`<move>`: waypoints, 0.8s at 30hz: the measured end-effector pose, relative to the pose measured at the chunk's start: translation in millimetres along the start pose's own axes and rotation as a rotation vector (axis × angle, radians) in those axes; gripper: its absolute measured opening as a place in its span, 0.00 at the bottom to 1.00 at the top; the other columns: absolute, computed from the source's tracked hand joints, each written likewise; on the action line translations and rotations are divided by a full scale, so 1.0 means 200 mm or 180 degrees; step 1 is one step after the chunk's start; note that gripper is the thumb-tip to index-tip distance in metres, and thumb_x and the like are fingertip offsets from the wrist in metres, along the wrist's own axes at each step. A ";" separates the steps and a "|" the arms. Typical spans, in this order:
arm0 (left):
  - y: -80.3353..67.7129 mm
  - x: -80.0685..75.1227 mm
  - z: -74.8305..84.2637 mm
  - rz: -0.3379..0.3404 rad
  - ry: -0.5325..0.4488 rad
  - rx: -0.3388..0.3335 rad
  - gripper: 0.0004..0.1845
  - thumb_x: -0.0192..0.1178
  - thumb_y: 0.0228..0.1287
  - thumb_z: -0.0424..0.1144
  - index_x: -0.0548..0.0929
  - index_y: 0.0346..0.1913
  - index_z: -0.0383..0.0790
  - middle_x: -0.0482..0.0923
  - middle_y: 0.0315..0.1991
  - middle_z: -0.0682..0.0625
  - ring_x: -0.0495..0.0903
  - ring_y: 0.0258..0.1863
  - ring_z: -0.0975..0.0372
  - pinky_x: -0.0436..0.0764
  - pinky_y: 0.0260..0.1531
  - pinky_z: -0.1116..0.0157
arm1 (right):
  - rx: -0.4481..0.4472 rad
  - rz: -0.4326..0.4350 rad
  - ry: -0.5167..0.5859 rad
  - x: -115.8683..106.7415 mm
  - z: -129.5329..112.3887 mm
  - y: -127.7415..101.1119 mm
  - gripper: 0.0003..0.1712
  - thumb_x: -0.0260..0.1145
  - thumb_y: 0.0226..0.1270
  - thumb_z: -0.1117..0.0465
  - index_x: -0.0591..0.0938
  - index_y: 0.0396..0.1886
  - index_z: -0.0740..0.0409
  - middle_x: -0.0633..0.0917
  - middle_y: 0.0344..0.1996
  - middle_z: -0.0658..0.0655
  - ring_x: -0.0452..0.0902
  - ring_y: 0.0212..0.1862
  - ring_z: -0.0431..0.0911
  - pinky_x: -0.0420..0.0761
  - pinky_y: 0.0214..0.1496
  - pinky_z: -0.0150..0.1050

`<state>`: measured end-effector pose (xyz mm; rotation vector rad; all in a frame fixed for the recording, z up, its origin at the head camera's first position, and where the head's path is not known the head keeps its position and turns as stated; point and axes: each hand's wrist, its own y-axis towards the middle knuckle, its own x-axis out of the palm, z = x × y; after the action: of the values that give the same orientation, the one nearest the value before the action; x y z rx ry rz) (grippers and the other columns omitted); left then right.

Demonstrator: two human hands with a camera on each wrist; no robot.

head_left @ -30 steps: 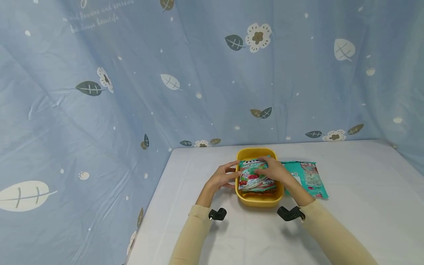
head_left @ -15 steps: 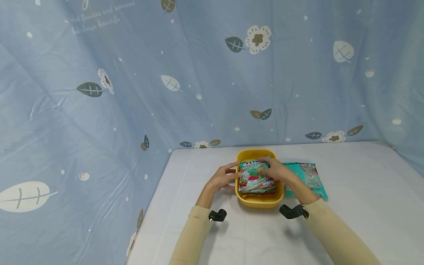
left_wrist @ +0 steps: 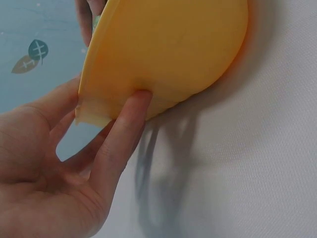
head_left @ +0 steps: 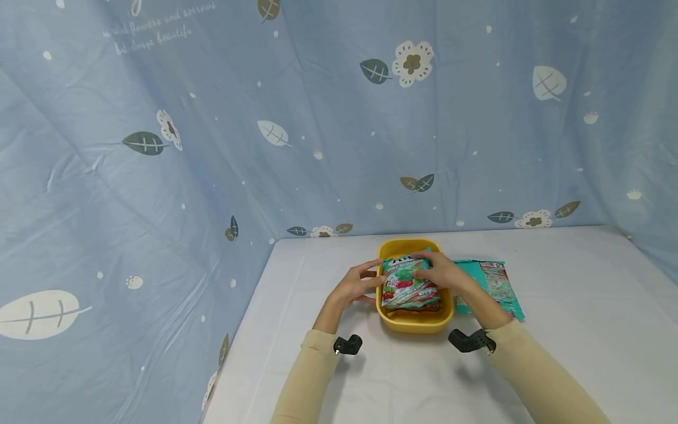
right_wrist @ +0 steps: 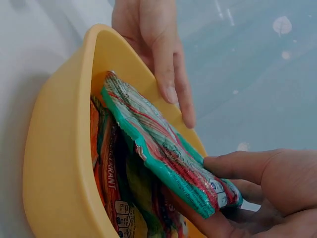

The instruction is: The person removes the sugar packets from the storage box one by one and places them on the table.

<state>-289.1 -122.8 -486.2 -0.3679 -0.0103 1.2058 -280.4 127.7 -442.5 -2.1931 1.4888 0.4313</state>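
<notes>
In the head view, a yellow plastic container (head_left: 418, 325) stands on the white table with a teal-and-red candy packet (head_left: 402, 282) lying on top inside it. My left hand (head_left: 354, 284) holds the container's left side, with fingertips at the rim and a digit against the outer wall. My right hand (head_left: 444, 273) pinches the packet's right end; in the right wrist view the thumb lies on top and fingers reach beneath. That view shows the packet (right_wrist: 158, 139) tilted above several other packets (right_wrist: 116, 198). The container's far contents are hidden by the packet.
A second teal packet (head_left: 500, 282) lies flat on the table, right of the container and partly behind my right forearm. A blue patterned curtain (head_left: 339, 147) hangs along the back and left table edges. The white tabletop (head_left: 392, 383) extends in front.
My right hand and forearm have shifted slightly to the right, still gripping the packet. The left hand keeps its hold, and the container stays in place.
</notes>
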 end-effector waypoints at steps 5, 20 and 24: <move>0.00 0.00 0.00 -0.0008 0.0014 0.0015 0.30 0.65 0.65 0.46 0.71 0.69 0.62 0.69 0.66 0.40 0.82 0.49 0.52 0.90 0.35 0.55 | 0.0017 0.0073 0.0101 0.00 0.00 -0.01 0.32 0.62 0.71 0.60 0.67 0.72 0.59 0.68 0.67 0.72 0.78 0.48 0.53 0.86 0.43 0.39; -0.01 0.00 0.01 -0.0034 0.0014 0.0024 0.30 0.65 0.66 0.46 0.71 0.69 0.62 0.69 0.66 0.39 0.83 0.47 0.53 0.90 0.35 0.55 | -0.0067 0.0052 0.0517 0.01 0.00 -0.01 0.35 0.63 0.71 0.59 0.63 0.75 0.57 0.68 0.67 0.74 0.84 0.37 0.46 0.90 0.36 0.41; -0.01 0.00 0.01 -0.0028 0.0003 0.0032 0.30 0.65 0.65 0.46 0.71 0.70 0.62 0.69 0.66 0.39 0.83 0.47 0.53 0.90 0.35 0.55 | -0.0035 0.0072 0.0553 0.01 0.00 -0.01 0.37 0.64 0.70 0.59 0.62 0.76 0.54 0.68 0.67 0.73 0.83 0.36 0.46 0.89 0.35 0.40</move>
<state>-287.6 -123.8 -483.4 -0.3592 -0.0049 1.1967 -278.1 126.3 -442.4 -2.2736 1.6054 0.2620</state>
